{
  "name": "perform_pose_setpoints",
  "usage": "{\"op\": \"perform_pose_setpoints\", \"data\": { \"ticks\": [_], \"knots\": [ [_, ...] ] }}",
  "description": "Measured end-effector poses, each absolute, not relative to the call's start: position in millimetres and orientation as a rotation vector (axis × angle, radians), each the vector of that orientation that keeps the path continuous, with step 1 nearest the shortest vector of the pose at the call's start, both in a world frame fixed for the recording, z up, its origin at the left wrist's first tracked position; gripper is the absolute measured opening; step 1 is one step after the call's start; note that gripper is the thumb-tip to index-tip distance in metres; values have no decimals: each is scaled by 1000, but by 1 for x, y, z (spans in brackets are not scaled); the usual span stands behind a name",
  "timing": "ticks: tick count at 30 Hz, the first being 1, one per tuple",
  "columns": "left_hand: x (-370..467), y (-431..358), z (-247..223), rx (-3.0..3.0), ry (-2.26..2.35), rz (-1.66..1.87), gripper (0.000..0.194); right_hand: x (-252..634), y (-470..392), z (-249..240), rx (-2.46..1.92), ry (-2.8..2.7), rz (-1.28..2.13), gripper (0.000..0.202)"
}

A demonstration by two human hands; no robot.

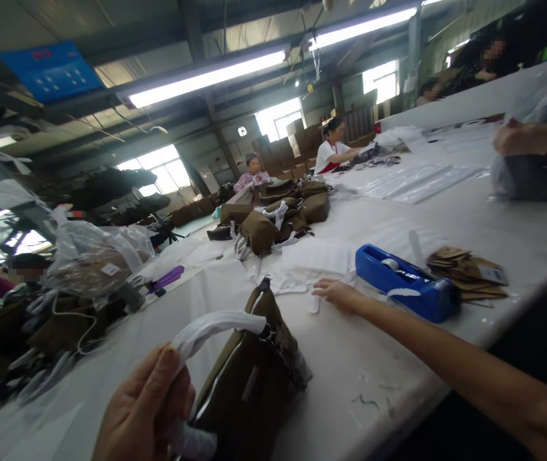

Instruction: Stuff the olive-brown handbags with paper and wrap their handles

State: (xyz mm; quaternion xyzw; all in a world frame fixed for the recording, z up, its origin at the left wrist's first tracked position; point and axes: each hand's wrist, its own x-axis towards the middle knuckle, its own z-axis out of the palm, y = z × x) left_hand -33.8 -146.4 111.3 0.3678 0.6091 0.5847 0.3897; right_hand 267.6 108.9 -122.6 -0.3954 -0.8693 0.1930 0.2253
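Note:
In the head view my left hand (151,406) is closed around the white-wrapped handle (220,324) of an olive-brown bag (254,384), which stands tilted on the white table (321,397). A metal ring and a dark strap show at the bag's top end. My right hand (338,296) reaches over the table beyond the bag, its fingers over a small white strip (312,303); whether they grip it is not clear. Just right of that hand sits a blue tape dispenser (405,282).
Brown tags (468,272) lie beyond the dispenser. Several olive bags (264,230) are heaped farther back. Clear plastic sheets (415,181) lie at the back right, near another person's hand (526,137) at a plastic-wrapped item. A plastic-covered bundle (98,262) is at left.

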Motion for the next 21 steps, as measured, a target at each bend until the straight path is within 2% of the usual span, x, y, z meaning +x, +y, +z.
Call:
{"op": "perform_pose_setpoints", "data": {
  "ticks": [4,8,12,15,21],
  "knots": [
    [-34,-148,111,888,1561,1513,56,256,119,-133,-963,-2456,557,18],
    [-28,-145,114,946,1550,1561,53,252,109,-122,-992,-2255,588,14],
    [-23,-138,120,1027,1511,1606,49,253,77,-86,-1102,-1861,673,27],
    [-12,-129,131,1082,1437,1667,45,259,37,-51,-1095,-1658,867,41],
    [29,-109,135,1285,1342,1557,43,281,-55,0,-955,-1466,1314,44]
  ]
}}
